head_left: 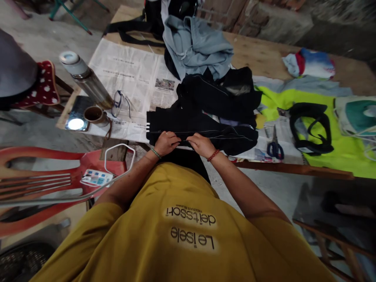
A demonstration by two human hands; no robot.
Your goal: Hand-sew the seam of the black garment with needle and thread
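A black garment (194, 119) with thin white piping lies along the table's near edge, with three short white stripes at its left end. My left hand (167, 143), with a green bead bracelet at the wrist, pinches the garment's near edge. A short way to the right, my right hand (202, 145) is closed on the same edge, fingertips pointing towards the left hand. Whether a needle or thread is between the fingers is too small to tell. More dark cloth is bunched behind, and a grey hooded top (196, 45) lies beyond it.
On the left stand a steel flask (91, 84), a brown cup (95, 116), glasses (120, 103) and a lit phone (76, 123) on newspaper. To the right are scissors (275, 145), a black strap (311, 129), yellow-green cloth (273, 98) and an iron (357, 115). A red chair (61, 156) stands at left.
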